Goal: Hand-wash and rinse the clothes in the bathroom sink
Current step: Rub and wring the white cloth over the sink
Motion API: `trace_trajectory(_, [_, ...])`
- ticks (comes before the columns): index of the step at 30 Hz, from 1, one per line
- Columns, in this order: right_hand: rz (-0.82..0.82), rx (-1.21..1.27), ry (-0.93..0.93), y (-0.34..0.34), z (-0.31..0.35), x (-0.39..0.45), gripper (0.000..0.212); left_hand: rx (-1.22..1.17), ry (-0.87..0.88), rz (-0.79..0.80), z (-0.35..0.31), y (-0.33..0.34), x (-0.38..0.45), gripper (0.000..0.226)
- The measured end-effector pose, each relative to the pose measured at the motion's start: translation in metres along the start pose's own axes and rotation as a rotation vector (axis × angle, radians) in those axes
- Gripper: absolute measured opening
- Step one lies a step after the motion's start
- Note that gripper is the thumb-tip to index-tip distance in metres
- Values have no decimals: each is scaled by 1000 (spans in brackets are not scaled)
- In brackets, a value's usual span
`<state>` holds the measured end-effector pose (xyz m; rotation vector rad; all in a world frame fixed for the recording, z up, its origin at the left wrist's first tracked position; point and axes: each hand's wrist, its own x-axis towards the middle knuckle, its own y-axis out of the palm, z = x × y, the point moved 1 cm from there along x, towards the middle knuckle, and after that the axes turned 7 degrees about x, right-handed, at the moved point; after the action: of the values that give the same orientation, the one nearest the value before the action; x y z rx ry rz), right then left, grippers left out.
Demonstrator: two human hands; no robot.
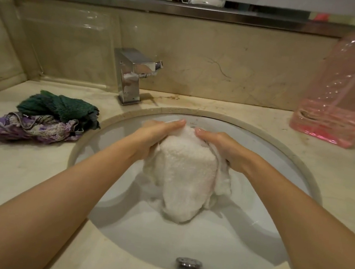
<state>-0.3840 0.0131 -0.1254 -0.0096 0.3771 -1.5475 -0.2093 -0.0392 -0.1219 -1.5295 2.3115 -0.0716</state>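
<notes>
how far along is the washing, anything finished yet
Nothing looks finished. In hand: both hands, left and right, grip a white towel in the sink. Left: a green cloth and a purple cloth wait on the counter.

Single head-mounted wide-angle view, pitched forward and down over the sink (296,170), close enough that both forearms enter from the bottom corners. Basin fills centre frame, faucet (132,74) at 11 o'clock, mirror frame (164,6) along the top edge at 12. Barrel distortion bends the countertop (13,171) edges; no second view to overlap.
</notes>
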Motion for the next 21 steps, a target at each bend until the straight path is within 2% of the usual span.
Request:
trace_trajectory(2, [3, 209, -64, 16, 8, -5, 56, -139, 8, -123, 0, 3, 2, 53])
trace_trajectory(4, [-160, 318, -228, 43, 11, -9, 56, -266, 8, -155, 0, 9, 1, 58])
trace_trajectory(6, [-455, 156, -402, 67, 18, -15, 54, -335, -7, -180, 1, 21, -1, 51])
trace_trajectory(7, [-572, 28, -429, 70, 20, -16, 57, -342, -24, -181, 2, 29, -3, 48])
trace_trajectory(9, [-713, -154, -363, 63, 24, -12, 58, -414, -92, -108, 6, 48, -6, 41])
trace_trajectory(11, [-760, -219, -346, 59, 24, -16, 57, -478, -130, -96, 7, 57, -10, 36])
trace_trajectory(14, [-719, -277, -532, 78, 25, -30, 55, -505, -43, -167, 4, 58, -14, 42])
trace_trajectory(15, [-708, -274, -542, 78, 27, -29, 55, -522, -73, -148, 5, 60, -12, 46])
trace_trajectory(16, [-714, -271, -506, 73, 29, -25, 56, -452, -128, -129, 2, 61, -18, 48])
trace_trajectory(18, [-715, -278, -403, 64, 30, -18, 56, -461, -186, -62, 4, 55, -26, 49])
trace_trajectory(20, [-682, -364, -476, 72, 28, -25, 54, -527, -196, -146, 0, 55, -27, 58])
trace_trajectory(21, [-641, -398, -533, 79, 28, -31, 53, -525, -124, -181, -1, 57, -21, 64])
